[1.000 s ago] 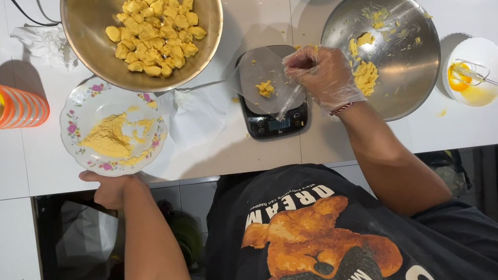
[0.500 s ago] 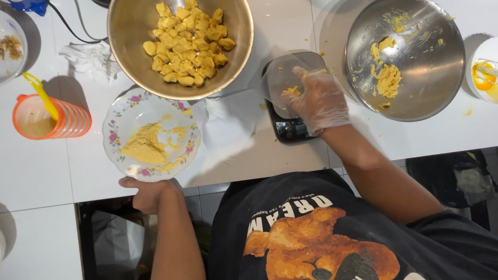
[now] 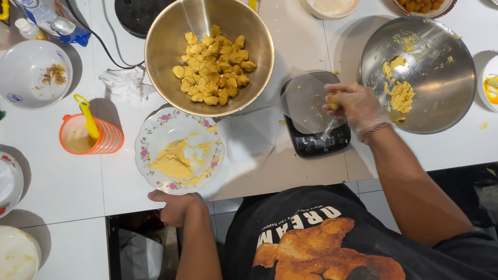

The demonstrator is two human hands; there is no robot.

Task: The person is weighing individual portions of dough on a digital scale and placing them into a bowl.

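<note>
yellow dough bit [image 3: 332,104] sits pinched in the gloved right hand [image 3: 355,108] over the scale [image 3: 314,116], steel bowl [image 3: 451,71] just right; left hand [image 3: 174,206] grips the counter edge [image 3: 139,204].

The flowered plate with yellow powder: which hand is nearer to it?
Left. The left hand grips the counter edge just below the flowered plate. The gloved right hand is off to the plate's right, over the black scale.

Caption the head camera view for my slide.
Gloved right hand lifts dough off a kitchen scale; left hand grips the counter edge.
</note>
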